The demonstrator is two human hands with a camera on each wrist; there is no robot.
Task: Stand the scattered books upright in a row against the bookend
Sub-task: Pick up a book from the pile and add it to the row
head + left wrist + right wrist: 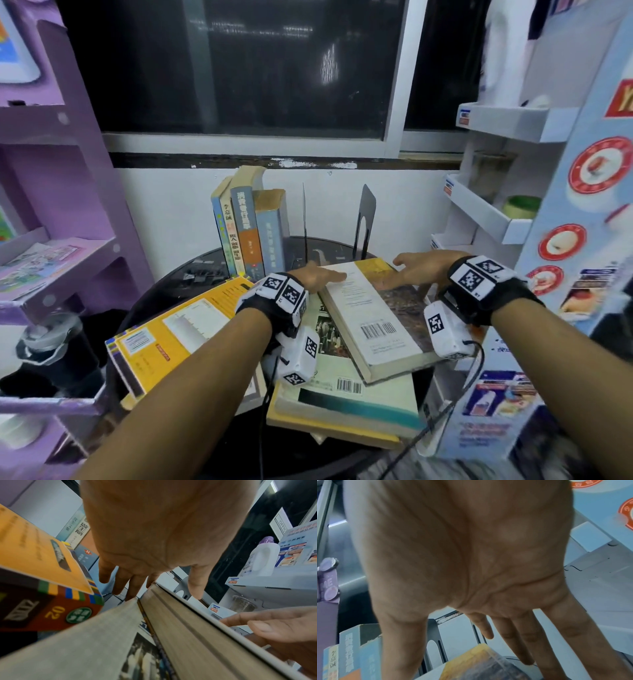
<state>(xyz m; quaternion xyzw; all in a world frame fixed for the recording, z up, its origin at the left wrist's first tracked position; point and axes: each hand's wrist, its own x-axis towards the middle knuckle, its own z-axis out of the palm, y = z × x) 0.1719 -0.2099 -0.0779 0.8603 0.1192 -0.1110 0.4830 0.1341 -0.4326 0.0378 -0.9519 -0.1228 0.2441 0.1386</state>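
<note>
A thick white-and-yellow book [373,318] lies flat on top of a pile on the round dark table [191,274]. My left hand [325,275] rests with straight fingers on its far left corner; the thumb [197,585] is over the cover and the fingers [120,582] lie beside the page block [197,635]. My right hand [407,270] lies spread on the far right of the cover [481,666]. Three books [250,226] stand upright at the back left. To their right stand two black bookends [303,219] [365,216]. An orange book [178,332] lies tilted at the left.
Under the top book lie a photo-covered book [329,339] and a teal-edged one [349,404]. A purple shelf [51,205] crowds the left, a white display rack [496,212] and a printed box [496,404] the right. A dark bottle [51,346] stands at lower left.
</note>
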